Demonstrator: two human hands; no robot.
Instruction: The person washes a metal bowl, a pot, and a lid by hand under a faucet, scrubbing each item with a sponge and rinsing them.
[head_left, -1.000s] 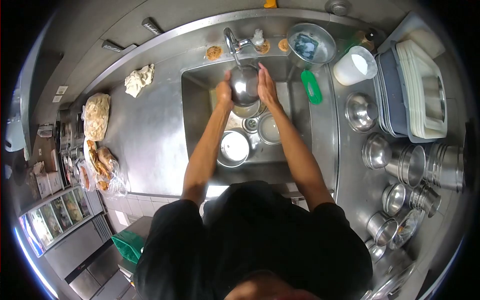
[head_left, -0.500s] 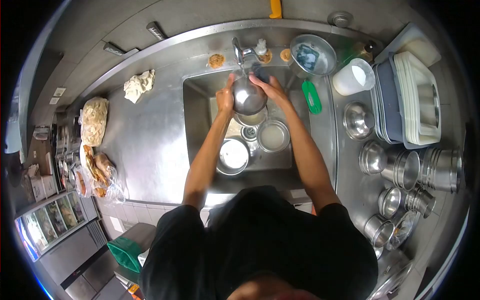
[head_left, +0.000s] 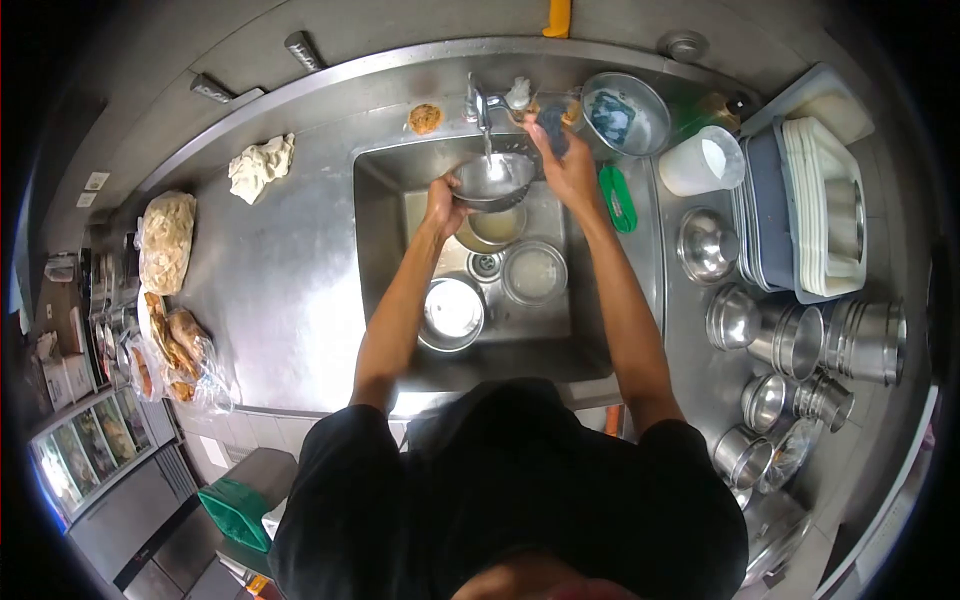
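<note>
Under the running faucet (head_left: 484, 108), a steel bowl (head_left: 492, 197) is tilted with its open side up, and water falls into it. My left hand (head_left: 442, 207) is closed around the bowl's left rim. My right hand (head_left: 572, 178) is off the bowl, up beside the faucet, with its fingers closed on a dark blue-grey scrubbing pad (head_left: 555, 132), which is a little blurred. Below in the sink (head_left: 385, 180) stand a steel bowl of cloudy liquid (head_left: 495, 228), a round pan of cloudy water (head_left: 533, 274) and a bright steel pan (head_left: 450, 314).
A steel basin (head_left: 645, 110) with a blue cloth, a white tub (head_left: 700, 165) and a green brush-like tool (head_left: 618, 198) sit at right. Steel bowls (head_left: 708, 245) and stacked trays (head_left: 775, 215) line the right counter. A rag (head_left: 262, 168) and bagged food (head_left: 167, 242) lie left.
The bowl has turned from bottom-up to open side up beneath the water. My right hand has let go of it and moved right with the dark pad.
</note>
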